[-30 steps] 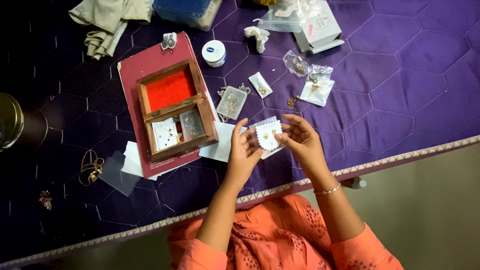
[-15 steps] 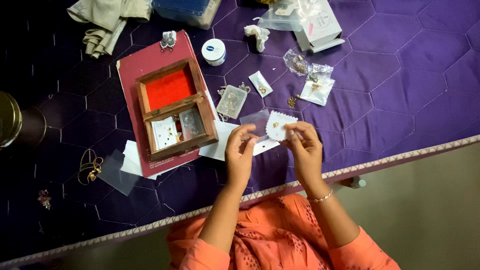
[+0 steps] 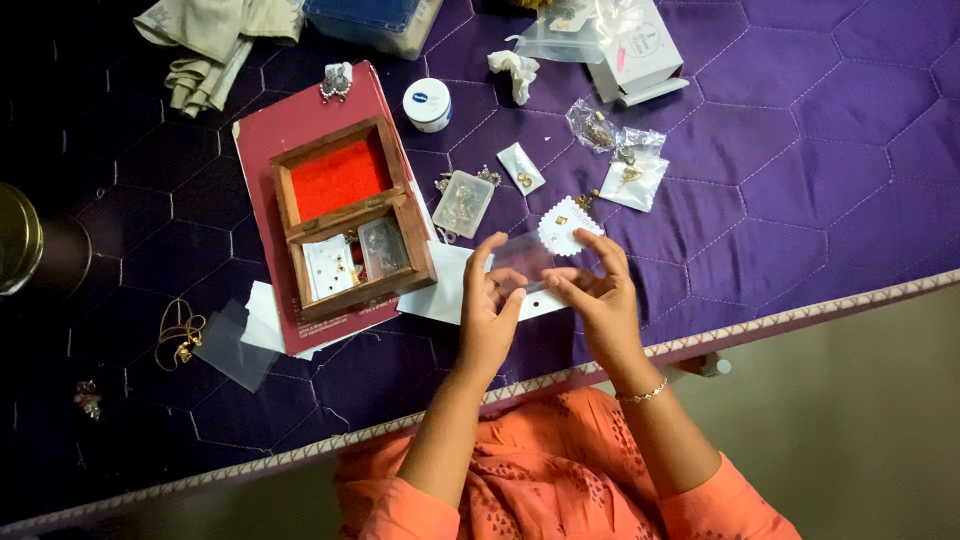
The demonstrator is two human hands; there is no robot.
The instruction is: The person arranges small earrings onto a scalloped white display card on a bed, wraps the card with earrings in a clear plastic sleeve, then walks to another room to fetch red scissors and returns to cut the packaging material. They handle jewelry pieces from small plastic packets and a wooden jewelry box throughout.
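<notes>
- The clear plastic sleeve [image 3: 522,262] lay with its long axis left to right, pinched between the left hand [image 3: 490,318] and right hand [image 3: 598,300], near the wooden box [image 3: 350,218].
- The white earring card [image 3: 563,224], earlier in the fingers, now sat just beyond the sleeve.

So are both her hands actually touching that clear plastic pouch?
Touching. The head view shows the left hand and the right hand each pinching an end of the clear pouch.
</notes>
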